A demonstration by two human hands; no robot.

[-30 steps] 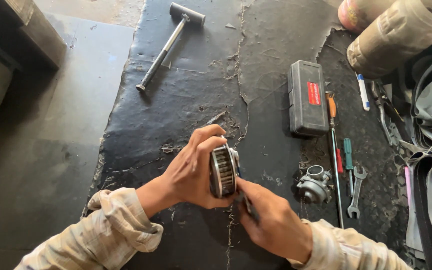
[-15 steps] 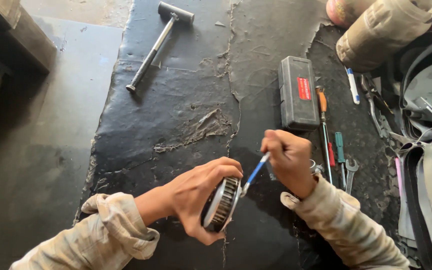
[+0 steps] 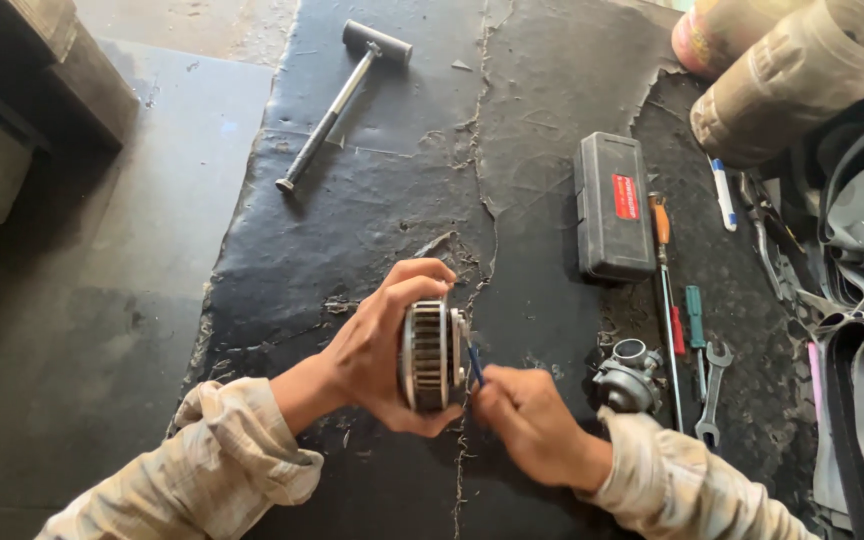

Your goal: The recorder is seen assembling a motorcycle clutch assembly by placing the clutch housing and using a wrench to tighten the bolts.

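Head view: a round, ribbed metal drum part (image 3: 428, 355) stands on edge in the left hand (image 3: 377, 355), fingers curled over its rim and thumb beneath. The right hand (image 3: 527, 425) is closed around a small blue-handled tool (image 3: 475, 364) whose tip meets the part's right face. Just right of the right hand lies a grey carburettor (image 3: 627, 375), then a spanner (image 3: 712, 390) and screwdrivers (image 3: 664, 280). Beyond them sits a grey case (image 3: 612, 205); far above the left hand, a hammer (image 3: 342, 100).

Head-worn view, steeply downward, close.
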